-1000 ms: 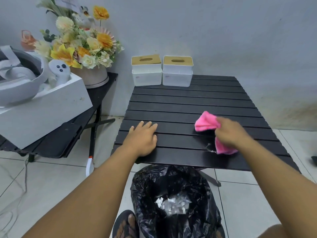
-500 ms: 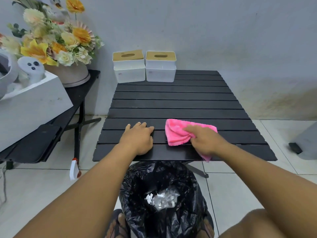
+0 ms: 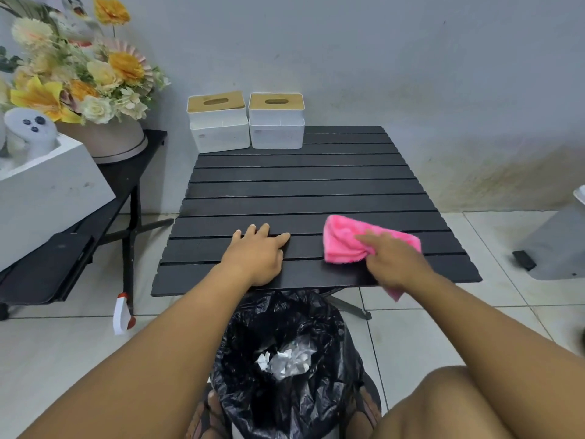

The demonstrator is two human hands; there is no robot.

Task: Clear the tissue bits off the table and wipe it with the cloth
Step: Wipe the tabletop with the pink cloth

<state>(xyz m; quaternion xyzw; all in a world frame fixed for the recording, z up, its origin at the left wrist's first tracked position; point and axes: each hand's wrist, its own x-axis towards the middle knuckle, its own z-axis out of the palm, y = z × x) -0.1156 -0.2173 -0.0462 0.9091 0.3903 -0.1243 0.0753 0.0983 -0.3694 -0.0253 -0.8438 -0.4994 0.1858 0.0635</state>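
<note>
Gripping the pink cloth (image 3: 342, 245), the blurred right hand (image 3: 394, 263) covers its middle; left hand (image 3: 256, 256) rests flat, released.

The worktop (image 3: 300, 185) carried two tissue boxes (image 3: 218, 134), side by side at its far left corner, and one pink cloth (image 3: 342, 245) near its front right corner. Two hands were on it: the left hand (image 3: 256, 258) by the front edge and the right hand (image 3: 392, 264) on the cloth. One black-bagged bin (image 3: 285, 312) stood below the front edge, its tissue bits (image 3: 285, 362) too many to count. Off the left edge were one flower pot (image 3: 104, 137) and one spray bottle (image 3: 122, 315).
</note>
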